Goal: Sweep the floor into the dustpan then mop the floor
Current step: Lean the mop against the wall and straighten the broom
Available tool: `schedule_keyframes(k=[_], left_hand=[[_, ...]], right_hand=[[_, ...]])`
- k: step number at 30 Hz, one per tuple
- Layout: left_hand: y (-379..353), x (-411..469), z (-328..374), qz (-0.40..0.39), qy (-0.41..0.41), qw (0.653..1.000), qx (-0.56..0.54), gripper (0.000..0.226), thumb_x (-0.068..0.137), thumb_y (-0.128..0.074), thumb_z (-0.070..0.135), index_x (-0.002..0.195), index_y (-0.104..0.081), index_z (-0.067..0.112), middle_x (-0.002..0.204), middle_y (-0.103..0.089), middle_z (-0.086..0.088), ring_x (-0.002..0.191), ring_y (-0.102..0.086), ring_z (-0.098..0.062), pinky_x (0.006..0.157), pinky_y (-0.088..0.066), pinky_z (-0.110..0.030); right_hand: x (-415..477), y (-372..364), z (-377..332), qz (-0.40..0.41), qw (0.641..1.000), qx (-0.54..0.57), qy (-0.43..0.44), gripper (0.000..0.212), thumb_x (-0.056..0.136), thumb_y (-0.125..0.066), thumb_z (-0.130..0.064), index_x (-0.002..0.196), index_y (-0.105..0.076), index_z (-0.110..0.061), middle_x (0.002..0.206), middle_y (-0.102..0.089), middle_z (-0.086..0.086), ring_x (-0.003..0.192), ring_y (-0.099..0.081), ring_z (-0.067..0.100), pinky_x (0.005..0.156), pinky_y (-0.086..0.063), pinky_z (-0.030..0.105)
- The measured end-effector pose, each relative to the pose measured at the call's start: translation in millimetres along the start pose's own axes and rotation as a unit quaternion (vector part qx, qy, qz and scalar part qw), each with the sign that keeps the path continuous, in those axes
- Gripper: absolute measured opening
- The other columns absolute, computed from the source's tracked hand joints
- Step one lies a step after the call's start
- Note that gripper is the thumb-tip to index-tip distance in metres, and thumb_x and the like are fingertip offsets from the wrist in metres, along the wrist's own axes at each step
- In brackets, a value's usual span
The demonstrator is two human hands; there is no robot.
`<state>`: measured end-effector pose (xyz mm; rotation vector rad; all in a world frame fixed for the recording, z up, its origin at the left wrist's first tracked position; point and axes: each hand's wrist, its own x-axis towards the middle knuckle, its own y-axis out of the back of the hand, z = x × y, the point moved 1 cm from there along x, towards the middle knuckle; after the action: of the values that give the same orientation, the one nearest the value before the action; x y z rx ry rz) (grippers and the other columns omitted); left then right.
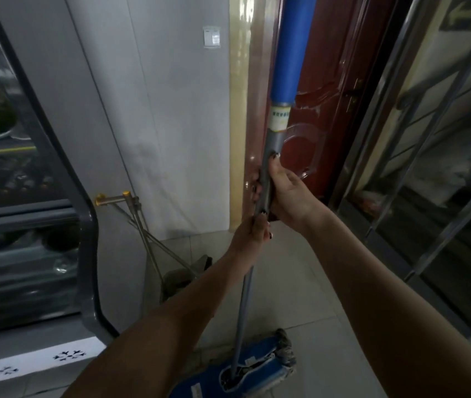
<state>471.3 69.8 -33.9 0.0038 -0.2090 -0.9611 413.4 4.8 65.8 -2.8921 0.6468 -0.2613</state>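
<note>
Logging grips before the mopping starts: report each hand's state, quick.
Left hand: fingers curled round the mop handle, the lower grip.
Right hand: fingers curled round the same handle, just above the left.

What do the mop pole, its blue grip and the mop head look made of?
Pole: probably metal, smooth grey with a dull sheen. Grip: matte blue, plastic or foam, can't tell. Mop head: blue cloth, with grey stringy yarn fringe.
</note>
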Motion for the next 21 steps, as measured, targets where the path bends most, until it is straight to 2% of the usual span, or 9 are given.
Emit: schedule_keyframes(k=[2,5,7,9,11,14,17,21], left_hand=[[-1,9,16,0.008,-0.034,0.999,0.012,0.077,0.052,-0.029,0.095,0.076,-0.044,0.023,0.066,-0.045,0.005,0.048,-0.047,0.011,0.050,-0.038,-0.003],[-8,25,35,0.000,-0.080,0.997,0.003,0.077,0.051,-0.030,0.095,0.075,-0.045,0.024,0.066,-0.048,0.000,0.049,-0.047,0.006,0.048,-0.037,-0.003],[-11,35,47,-0.001,-0.089,0.996,0.003,0.071,0.056,-0.032,0.091,0.074,-0.046,0.025,0.064,-0.048,0.000,0.051,-0.047,0.002,0.048,-0.038,-0.007],[-15,45,60,-0.011,-0.086,0.996,0.012,0.062,0.064,-0.029,0.083,0.072,-0.045,0.024,0.065,-0.048,0.000,0.054,-0.047,-0.002,0.049,-0.039,-0.009],[-23,56,70,-0.016,-0.080,0.996,0.026,0.054,0.077,-0.024,0.071,0.071,-0.044,0.020,0.067,-0.048,-0.002,0.056,-0.048,-0.003,0.055,-0.041,-0.012],[-42,75,80,-0.005,-0.069,0.997,0.036,0.044,0.097,-0.023,0.047,0.073,-0.043,0.016,0.068,-0.048,-0.003,0.060,-0.048,-0.008,0.063,-0.041,-0.020],[-68,97,79,0.009,-0.073,0.996,0.049,0.040,0.099,-0.024,0.042,0.073,-0.041,0.017,0.064,-0.046,0.000,0.051,-0.046,0.001,0.059,-0.041,-0.016],[-101,128,77,0.030,-0.053,0.997,0.042,0.038,0.101,-0.026,0.036,0.071,-0.042,0.017,0.063,-0.045,-0.001,0.046,-0.045,0.003,0.055,-0.042,-0.014]], right_hand=[[7,3,-14,0.012,1.000,0.001,0.011,0.068,0.047,-0.065,-0.076,0.073,-0.057,-0.014,0.057,-0.054,-0.002,0.054,-0.054,0.010,0.056,-0.050,0.022],[12,6,-38,0.024,0.999,-0.003,0.021,0.061,0.054,-0.057,-0.070,0.073,-0.055,-0.013,0.056,-0.052,-0.003,0.054,-0.051,0.011,0.057,-0.048,0.022],[17,10,-54,0.039,0.999,-0.010,0.024,0.057,0.061,-0.053,-0.068,0.072,-0.054,-0.013,0.057,-0.051,-0.002,0.054,-0.049,0.011,0.056,-0.047,0.022],[22,16,-68,0.048,0.998,-0.021,0.030,0.051,0.082,-0.044,-0.063,0.073,-0.054,-0.013,0.060,-0.050,0.000,0.054,-0.049,0.011,0.058,-0.047,0.023],[27,28,-81,0.049,0.998,-0.023,0.035,0.048,0.094,-0.037,-0.053,0.075,-0.054,-0.013,0.061,-0.050,0.000,0.054,-0.049,0.011,0.058,-0.046,0.023],[34,53,-96,0.043,0.998,-0.017,0.036,0.047,0.095,-0.037,-0.052,0.076,-0.055,-0.013,0.062,-0.051,-0.001,0.054,-0.050,0.010,0.058,-0.045,0.022],[42,83,-101,0.032,0.999,-0.011,0.034,0.047,0.095,-0.037,-0.051,0.075,-0.055,-0.012,0.060,-0.052,-0.002,0.053,-0.050,0.009,0.057,-0.046,0.021],[56,127,-105,0.025,0.999,-0.021,0.041,0.047,0.097,-0.037,-0.049,0.074,-0.055,-0.012,0.061,-0.053,-0.001,0.056,-0.051,0.011,0.058,-0.047,0.021]])
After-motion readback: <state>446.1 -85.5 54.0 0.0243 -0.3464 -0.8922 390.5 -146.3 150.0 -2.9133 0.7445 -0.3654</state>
